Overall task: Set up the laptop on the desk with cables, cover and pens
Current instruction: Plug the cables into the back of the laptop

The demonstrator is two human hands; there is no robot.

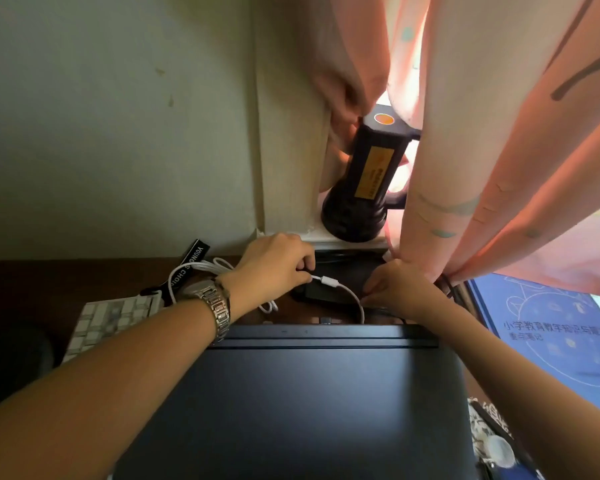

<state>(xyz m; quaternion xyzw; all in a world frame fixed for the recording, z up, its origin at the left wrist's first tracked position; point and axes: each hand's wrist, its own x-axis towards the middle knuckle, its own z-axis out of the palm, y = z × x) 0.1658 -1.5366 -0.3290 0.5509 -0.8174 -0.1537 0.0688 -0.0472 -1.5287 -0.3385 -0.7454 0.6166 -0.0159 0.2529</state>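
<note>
The left hand (274, 265) pinches the white cable (347, 296) just behind its connector. The right hand (400, 289) curls its fingers on a black adapter (329, 289). The closed laptop (309, 393) lies below both.

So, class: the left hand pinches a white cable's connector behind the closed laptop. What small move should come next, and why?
Probably guide the white connector toward the dark adapter under the right hand. The left hand already pinches it just above that block, and the cable loops down behind the laptop.
</note>
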